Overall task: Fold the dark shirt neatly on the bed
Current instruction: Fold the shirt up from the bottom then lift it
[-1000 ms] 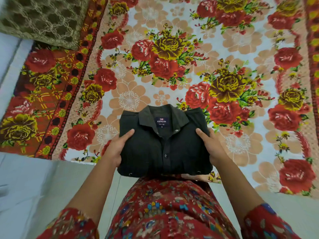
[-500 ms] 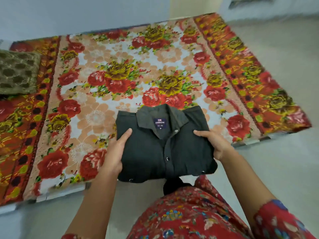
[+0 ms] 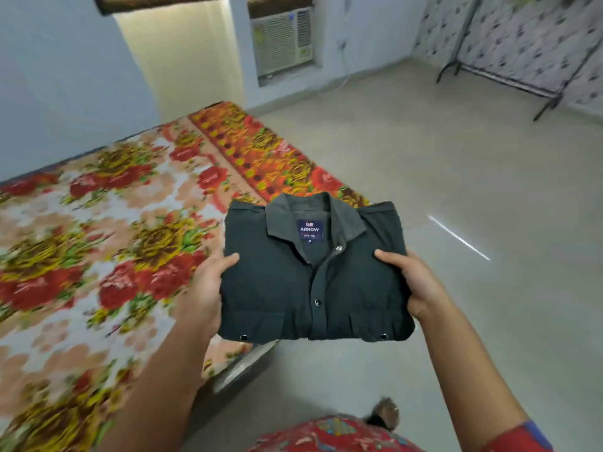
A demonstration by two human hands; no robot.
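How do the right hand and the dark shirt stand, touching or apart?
Touching. The head view shows the right hand holding the dark shirt at its side edge, with the thumb lying on top of the cloth and the fingers hidden beneath it.

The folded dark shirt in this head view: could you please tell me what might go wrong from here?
1. The left hand and right hand grip the dark shirt only at its side edges, so the unsupported middle may sag and the folds loosen.
2. The shirt seems to be held past the corner of the bed, partly over the floor; a slip could drop it there rather than on the bed.
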